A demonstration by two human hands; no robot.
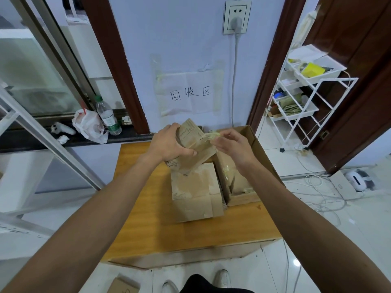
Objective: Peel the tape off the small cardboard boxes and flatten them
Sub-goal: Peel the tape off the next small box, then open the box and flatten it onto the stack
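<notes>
— Where is the small cardboard box just now?

— Off the wooden table, held tilted in the air over the table's far end. The left hand grips it from the left, thumb across the near face and fingers curled round the far side.

— And the right hand?

— Thumb and fingertips are pinched together on a strip of yellowish tape, which runs from the box's right edge to the fingers (whether its far end is stuck down I cannot tell).

— What lies under it?

— A second small box stands closed on the table, directly below the held one. Its right side touches an open carton, which has crumpled clear tape inside.

— Anything behind?

— A handwritten paper sign is taped to the wall. On the dark ledge to the left a water bottle stands upright just beside a white plastic bag.
</notes>
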